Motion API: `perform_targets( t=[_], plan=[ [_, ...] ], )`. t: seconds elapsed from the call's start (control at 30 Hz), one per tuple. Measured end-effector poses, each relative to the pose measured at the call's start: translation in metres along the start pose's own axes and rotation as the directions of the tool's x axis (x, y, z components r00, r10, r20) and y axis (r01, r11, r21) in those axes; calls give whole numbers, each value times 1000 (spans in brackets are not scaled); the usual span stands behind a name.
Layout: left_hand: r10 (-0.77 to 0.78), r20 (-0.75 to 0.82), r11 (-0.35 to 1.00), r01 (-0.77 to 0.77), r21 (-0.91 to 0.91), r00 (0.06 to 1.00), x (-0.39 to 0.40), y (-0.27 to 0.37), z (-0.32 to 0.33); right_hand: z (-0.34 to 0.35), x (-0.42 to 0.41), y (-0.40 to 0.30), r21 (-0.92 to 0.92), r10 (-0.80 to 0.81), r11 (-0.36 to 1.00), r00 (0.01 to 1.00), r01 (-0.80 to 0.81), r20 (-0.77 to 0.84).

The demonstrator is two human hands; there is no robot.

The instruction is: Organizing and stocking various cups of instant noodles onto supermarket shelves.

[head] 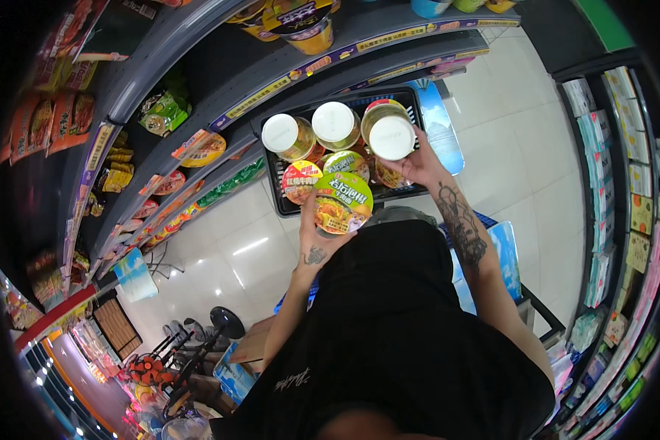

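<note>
My left hand (319, 234) grips a green-lidded instant noodle cup (344, 202), its printed lid facing up. In my right hand (418, 165) is another noodle cup (392, 137), turned so its white base faces me. Both are above a black plastic basket (279, 203) that holds several more cups. Two of those, an upturned cup (280, 133) and a second upturned cup (333, 122), show white bases. A red-lidded cup (301, 181) and a green-lidded cup (347, 165) lie lid up, partly covered by the cup in my left hand.
Grey store shelves (330, 66) with price strips curve along the left and front, carrying noodle cups (308, 33) and bagged noodles (165, 113). Tissue packs (597, 165) line the right shelves. Light floor tiles (511, 115) show between. A cardboard box (253, 338) and a black-framed fan (228, 322) stand behind left.
</note>
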State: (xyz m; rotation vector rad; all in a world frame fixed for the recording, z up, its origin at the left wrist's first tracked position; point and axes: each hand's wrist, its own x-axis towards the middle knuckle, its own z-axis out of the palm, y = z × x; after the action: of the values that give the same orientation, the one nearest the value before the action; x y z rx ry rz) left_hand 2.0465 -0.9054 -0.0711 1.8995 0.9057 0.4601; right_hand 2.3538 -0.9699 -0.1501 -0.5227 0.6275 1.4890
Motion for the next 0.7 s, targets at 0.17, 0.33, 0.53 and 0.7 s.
perform_targets(
  t=[0.17,0.33,0.53,0.7],
  plan=[
    [-127,-38,960,113,-255,991,-10,-3,-2,-8,33,-18,10,32,999,994,-32,-102],
    [-143,-80,927,105,-361,987,-14,-16,-4,-15,31,-6,-34,-22,999,992,18,-123],
    [-453,-47,751,353,-559,890,-11,-45,-7,-6,1,100,-824,136,544,951,162,276],
    [-740,22,531,605,-593,672,1,-58,-20,21,8,133,-944,63,-8,943,328,327]
  ],
)
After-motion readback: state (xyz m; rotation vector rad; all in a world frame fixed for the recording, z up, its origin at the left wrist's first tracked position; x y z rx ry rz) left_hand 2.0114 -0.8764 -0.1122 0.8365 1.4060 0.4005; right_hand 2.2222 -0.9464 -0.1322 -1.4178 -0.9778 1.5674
